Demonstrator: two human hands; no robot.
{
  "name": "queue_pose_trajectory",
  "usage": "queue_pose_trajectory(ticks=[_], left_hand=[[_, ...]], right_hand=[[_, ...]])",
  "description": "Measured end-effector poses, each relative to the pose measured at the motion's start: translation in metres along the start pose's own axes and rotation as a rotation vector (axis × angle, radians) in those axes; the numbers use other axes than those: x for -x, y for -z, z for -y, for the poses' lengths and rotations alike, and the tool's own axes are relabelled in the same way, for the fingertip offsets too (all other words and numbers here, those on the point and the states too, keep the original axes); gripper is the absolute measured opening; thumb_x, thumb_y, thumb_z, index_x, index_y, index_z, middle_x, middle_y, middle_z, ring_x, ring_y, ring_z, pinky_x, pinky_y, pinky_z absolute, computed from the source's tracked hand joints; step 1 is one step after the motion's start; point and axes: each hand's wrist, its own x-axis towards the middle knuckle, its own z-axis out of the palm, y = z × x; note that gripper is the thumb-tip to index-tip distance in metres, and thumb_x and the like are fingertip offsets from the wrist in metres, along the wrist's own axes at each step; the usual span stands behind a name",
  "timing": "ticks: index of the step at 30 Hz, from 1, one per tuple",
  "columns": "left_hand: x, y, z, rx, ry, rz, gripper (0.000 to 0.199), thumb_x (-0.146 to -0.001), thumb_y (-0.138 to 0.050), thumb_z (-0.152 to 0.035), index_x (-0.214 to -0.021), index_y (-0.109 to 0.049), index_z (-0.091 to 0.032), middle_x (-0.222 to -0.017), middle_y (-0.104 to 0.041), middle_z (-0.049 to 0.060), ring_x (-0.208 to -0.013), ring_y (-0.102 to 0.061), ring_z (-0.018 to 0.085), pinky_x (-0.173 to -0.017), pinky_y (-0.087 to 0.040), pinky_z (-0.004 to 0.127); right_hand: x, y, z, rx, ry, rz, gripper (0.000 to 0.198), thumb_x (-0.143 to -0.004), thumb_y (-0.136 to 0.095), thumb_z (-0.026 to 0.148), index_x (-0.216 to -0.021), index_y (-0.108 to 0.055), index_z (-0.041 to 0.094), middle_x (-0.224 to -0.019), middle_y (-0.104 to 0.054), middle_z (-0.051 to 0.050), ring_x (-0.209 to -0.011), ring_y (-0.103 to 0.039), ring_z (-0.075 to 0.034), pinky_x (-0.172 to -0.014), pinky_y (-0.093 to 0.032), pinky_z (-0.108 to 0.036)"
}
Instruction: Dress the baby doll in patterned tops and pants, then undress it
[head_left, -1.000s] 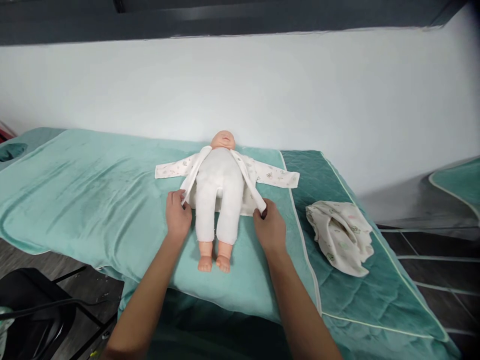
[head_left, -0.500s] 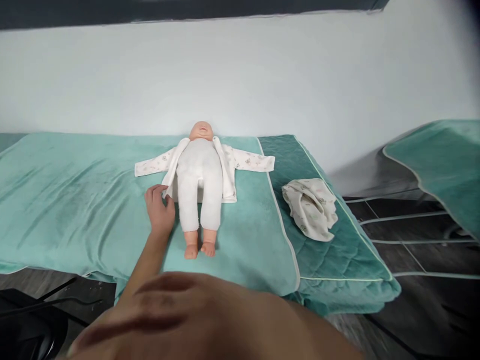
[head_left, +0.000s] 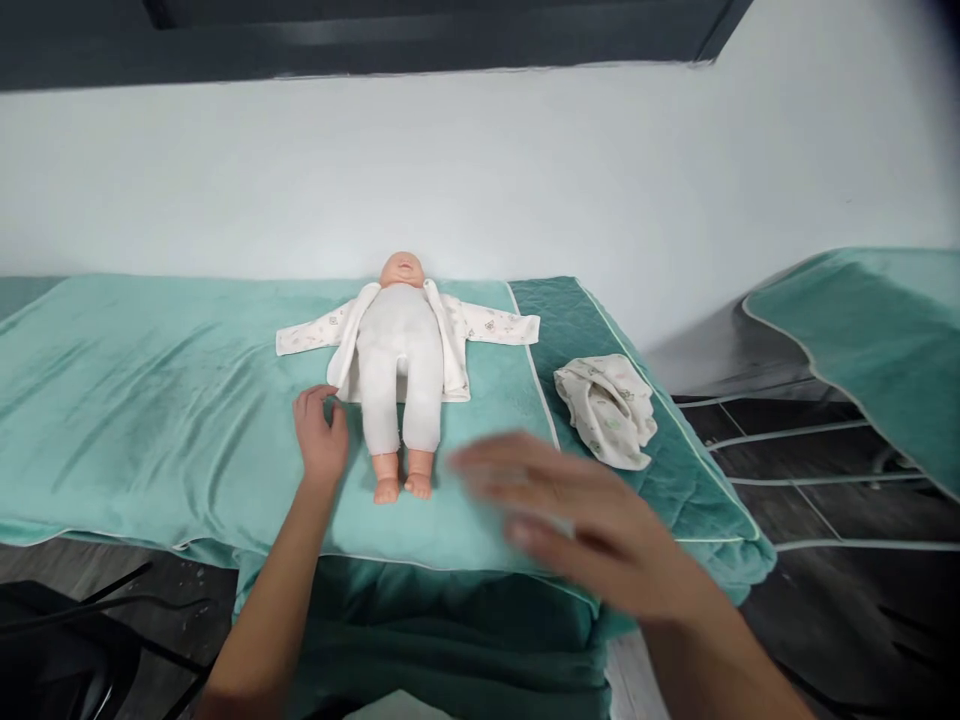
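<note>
White and plush-bodied, a doll (head_left: 401, 325) with smooth, plastic-looking feet lies face-up, head near the far edge of the teal velvety bed (head_left: 165, 400), over an open, printed white cloth jacket (head_left: 454, 365). The left hand (head_left: 322, 440) has fingers bent at the hem, pinching or not I cannot tell; a tug could skew the soft cloth, while the right hand (head_left: 615, 520), fingers parted and empty, could knock the feet if lowered.

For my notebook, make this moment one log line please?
left hand: near jacket hem; right hand: open, blurred; doll: face up, jacket open; cloth: crumpled
</note>
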Motion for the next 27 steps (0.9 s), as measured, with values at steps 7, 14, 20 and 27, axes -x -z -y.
queue_pose_trajectory(ticks=[7, 14, 20, 27], left_hand=[[0.021, 0.017, -0.015, 0.052, -0.206, 0.043, 0.021, -0.092, -0.048, -0.011, -0.105, -0.061, -0.02, -0.106, -0.067, 0.009, -0.106, -0.06, 0.023, -0.097, -0.048, 0.043], [0.054, 0.032, -0.054, 0.122, -0.509, 0.383, 0.029, -0.095, -0.06, -0.03, -0.122, -0.058, -0.02, -0.133, -0.064, 0.012, -0.132, -0.054, 0.026, -0.11, -0.044, 0.05], [0.05, 0.026, -0.067, -0.1, -0.791, 0.58, 0.03, -0.096, -0.059, -0.032, -0.125, -0.063, -0.023, -0.141, -0.062, 0.009, -0.138, -0.05, 0.026, -0.123, -0.027, 0.057], [0.038, 0.02, -0.065, -0.058, -0.81, 0.624, 0.025, -0.096, -0.059, -0.032, -0.119, -0.065, -0.023, -0.141, -0.062, 0.009, -0.136, -0.052, 0.028, -0.121, -0.029, 0.058]], right_hand=[[0.037, 0.062, -0.166, 0.896, -0.897, -0.236, 0.075, -0.073, -0.08, 0.048, -0.134, -0.054, 0.012, -0.147, -0.048, -0.029, -0.136, -0.041, -0.052, -0.105, -0.031, -0.072], [0.06, 0.076, -0.175, 0.816, -0.92, -0.163, 0.045, -0.086, -0.061, 0.039, -0.124, -0.056, 0.016, -0.125, -0.062, -0.027, -0.106, -0.061, -0.041, -0.081, -0.043, -0.047], [0.019, 0.048, -0.119, 0.464, -0.722, -0.415, 0.046, -0.083, -0.068, 0.04, -0.124, -0.061, 0.02, -0.115, -0.069, -0.017, -0.102, -0.062, -0.035, -0.084, -0.044, -0.044], [-0.019, -0.004, -0.069, -0.62, -0.66, -0.367, 0.04, -0.076, -0.072, 0.046, -0.108, -0.067, 0.022, -0.095, -0.075, -0.004, -0.084, -0.07, -0.025, -0.073, -0.055, -0.036]])
